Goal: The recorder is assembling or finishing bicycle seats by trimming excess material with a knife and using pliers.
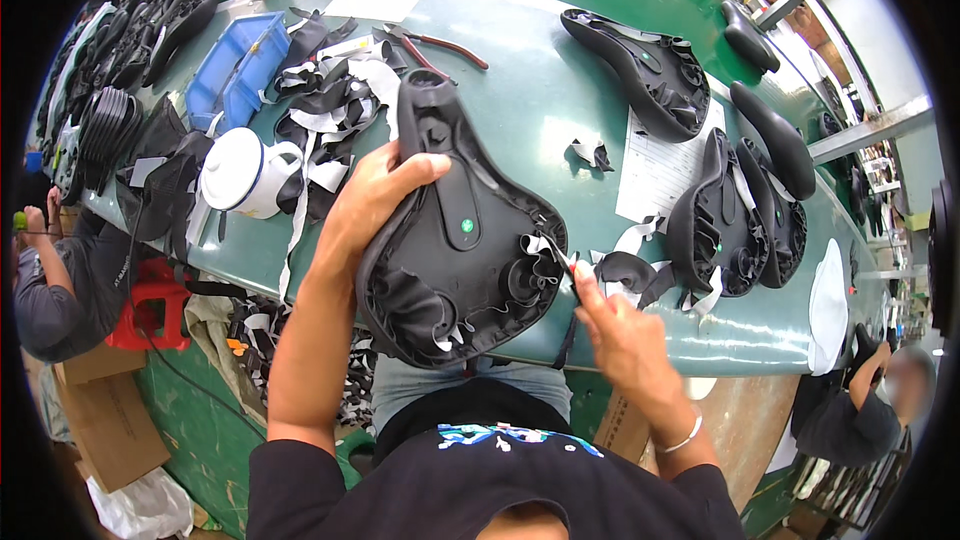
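My left hand (385, 185) grips a black bicycle saddle (450, 270) by its narrow nose, thumb on top. The saddle is turned underside up above the front of the table, its wide end toward me. Gathered cover edges and trimmed scraps show inside its rim. Closed round a slim hand tool (563, 258) with a metal tip, my right hand (625, 335) is at the saddle's right rim. The tip touches or nearly touches the folded cover there; whether the tool is a knife or a snipper I cannot tell.
Other saddles (650, 75) lie on the green table to the right, near a paper sheet (650, 175). Left stand a white enamel mug (240, 175), black and white scraps (335, 125), a blue bin (235, 70) and red-handled pliers (430, 45). People sit at both sides.
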### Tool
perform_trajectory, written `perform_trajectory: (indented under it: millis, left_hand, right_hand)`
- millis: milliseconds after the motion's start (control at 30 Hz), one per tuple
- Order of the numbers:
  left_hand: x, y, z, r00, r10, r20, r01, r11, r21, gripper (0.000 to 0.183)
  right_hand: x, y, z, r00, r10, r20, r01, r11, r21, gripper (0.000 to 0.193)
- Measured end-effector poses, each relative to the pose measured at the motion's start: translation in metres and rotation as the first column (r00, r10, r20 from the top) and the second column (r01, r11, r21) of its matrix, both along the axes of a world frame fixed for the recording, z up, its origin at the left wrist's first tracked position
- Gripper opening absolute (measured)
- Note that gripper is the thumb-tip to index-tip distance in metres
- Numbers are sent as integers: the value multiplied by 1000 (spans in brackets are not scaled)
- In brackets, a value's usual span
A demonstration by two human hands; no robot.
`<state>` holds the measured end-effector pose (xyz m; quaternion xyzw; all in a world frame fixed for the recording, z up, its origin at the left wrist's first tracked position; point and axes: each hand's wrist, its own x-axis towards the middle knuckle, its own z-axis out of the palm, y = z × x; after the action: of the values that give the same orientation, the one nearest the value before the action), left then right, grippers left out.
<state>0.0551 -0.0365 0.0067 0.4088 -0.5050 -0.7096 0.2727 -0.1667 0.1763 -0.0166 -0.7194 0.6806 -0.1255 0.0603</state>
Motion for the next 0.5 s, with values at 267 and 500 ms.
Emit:
perform_trajectory:
  millis: [267, 500]
  left_hand:
    - [33, 49, -13, 963, 256, -77, -248, 963, 102, 42]
    - [39, 73, -38, 933, 317, -169, -313, 948, 47, 41]
  right_hand:
    - [30, 28, 5, 839, -124, 531, 133, 991, 21, 56]
    - [21, -62, 14, 909, 180, 377, -32, 930, -366, 61]
